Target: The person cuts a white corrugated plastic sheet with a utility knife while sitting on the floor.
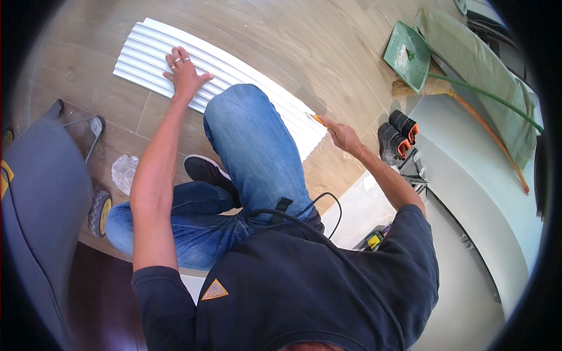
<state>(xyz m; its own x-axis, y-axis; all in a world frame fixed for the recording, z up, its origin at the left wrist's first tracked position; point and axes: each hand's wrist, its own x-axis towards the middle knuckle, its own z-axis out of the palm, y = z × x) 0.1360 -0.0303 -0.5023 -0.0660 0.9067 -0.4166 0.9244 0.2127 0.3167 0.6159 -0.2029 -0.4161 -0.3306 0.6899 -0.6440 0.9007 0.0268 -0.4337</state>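
Presently, a long white ribbed panel (231,71), probably thin plastic, lies on the brown wood-look floor (281,35), partly hidden by the blue denim-clad knee (246,128). Left hand (186,75): fingers spread on the ribs, gripping nothing. Right hand (344,136): curled round a slim orange-handled cutter (319,119), blade over the panel's right portion. Judged light, smooth, stiff along the ribs, crackable; best held by both long edges.

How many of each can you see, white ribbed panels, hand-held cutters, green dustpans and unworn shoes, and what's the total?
White ribbed panel: 1
Hand-held cutter: 1
Green dustpan: 1
Unworn shoes: 2
Total: 5
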